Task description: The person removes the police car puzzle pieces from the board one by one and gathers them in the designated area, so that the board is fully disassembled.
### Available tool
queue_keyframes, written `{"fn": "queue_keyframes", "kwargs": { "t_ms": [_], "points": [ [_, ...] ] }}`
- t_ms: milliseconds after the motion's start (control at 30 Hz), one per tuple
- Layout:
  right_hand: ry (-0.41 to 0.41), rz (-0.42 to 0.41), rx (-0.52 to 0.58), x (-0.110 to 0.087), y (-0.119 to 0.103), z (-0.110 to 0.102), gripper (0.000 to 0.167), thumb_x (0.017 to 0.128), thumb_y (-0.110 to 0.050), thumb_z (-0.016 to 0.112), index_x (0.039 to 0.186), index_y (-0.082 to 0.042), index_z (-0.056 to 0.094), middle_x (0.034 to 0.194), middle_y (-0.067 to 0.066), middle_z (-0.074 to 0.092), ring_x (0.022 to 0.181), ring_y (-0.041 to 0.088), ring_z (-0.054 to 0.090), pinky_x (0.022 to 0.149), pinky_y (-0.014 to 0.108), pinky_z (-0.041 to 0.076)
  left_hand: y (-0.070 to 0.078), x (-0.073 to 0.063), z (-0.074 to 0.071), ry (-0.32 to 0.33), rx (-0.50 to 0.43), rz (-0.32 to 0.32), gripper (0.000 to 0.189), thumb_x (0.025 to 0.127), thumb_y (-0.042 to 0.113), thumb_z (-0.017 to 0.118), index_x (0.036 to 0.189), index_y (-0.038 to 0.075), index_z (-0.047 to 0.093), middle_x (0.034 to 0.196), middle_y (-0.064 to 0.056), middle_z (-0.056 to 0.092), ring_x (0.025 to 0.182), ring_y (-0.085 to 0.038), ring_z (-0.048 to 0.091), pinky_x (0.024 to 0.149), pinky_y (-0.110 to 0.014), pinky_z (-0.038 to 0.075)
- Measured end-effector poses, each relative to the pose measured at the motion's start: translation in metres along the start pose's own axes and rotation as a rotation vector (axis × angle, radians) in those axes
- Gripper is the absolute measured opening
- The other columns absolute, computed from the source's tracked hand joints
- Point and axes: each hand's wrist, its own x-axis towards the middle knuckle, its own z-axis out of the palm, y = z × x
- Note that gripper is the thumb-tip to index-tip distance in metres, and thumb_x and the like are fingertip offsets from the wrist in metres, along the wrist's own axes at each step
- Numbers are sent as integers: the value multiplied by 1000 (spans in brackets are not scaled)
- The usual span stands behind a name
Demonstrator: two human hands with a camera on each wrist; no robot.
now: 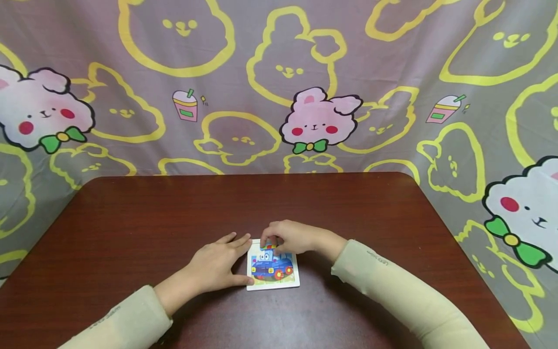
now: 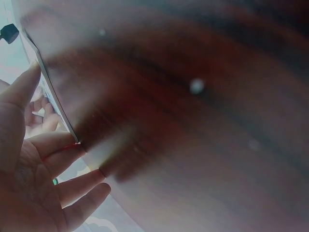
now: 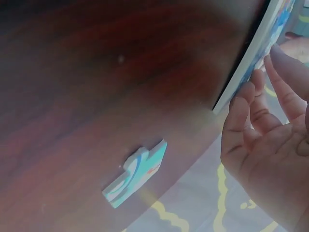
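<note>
A flat jigsaw puzzle in a white frame lies on the table, showing a blue cartoon vehicle with eyes and red-yellow wheels. My left hand rests at its left edge with fingers spread, the thumb on the lower left corner. At the puzzle's top, my right hand pinches a small puzzle piece with red, yellow and green on it, partly covered by the fingers. In the right wrist view, the fingertips of the right hand are against the puzzle's face.
A loose turquoise and white puzzle piece with a rounded knob lies on the table in the right wrist view; the head view does not show it. The dark brown table ends at a patterned curtain.
</note>
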Motion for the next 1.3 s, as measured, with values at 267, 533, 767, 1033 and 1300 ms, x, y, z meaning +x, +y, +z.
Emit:
{"fn": "queue_keyframes", "kwargs": {
  "t_ms": [267, 533, 767, 1033, 1300],
  "points": [
    [-33, 13, -86, 1, -4, 2, 31, 89, -9, 73, 117, -22, 67, 98, 0, 59, 89, 13, 56, 81, 25, 47, 0, 0, 0, 2, -2, 4, 91, 75, 67, 73, 144, 11, 53, 153, -4, 49, 141, -38, 45, 97, -55, 50],
    [-68, 22, -77, 4, -5, -2, 31, 89, -9, 74, 116, -21, 66, 99, 1, 57, 89, 14, 56, 80, 25, 47, 0, 1, -1, 5, -1, 8, 90, 76, 66, 74, 144, 11, 53, 153, -5, 49, 141, -38, 45, 97, -55, 50],
    [-86, 58, -52, 5, -5, -2, 31, 89, -8, 74, 114, -24, 65, 102, -1, 55, 93, 13, 54, 82, 25, 48, 0, 2, 0, 7, 1, 10, 90, 76, 66, 74, 144, 11, 54, 152, -5, 49, 141, -38, 45, 97, -54, 51],
    [-61, 49, -117, 6, -8, 3, 32, 89, -8, 73, 113, -27, 64, 103, -2, 54, 93, 13, 54, 84, 27, 48, -1, -1, 1, 15, 13, 8, 90, 76, 66, 73, 144, 11, 54, 152, -5, 49, 140, -37, 45, 96, -54, 52],
    [-42, 63, -124, 6, -10, 4, 34, 88, -3, 72, 112, -26, 63, 101, -2, 53, 93, 14, 53, 82, 28, 47, -1, 0, 2, 23, 14, 11, 90, 76, 66, 74, 144, 10, 54, 152, -5, 49, 140, -38, 46, 95, -55, 52]
  ]
}}
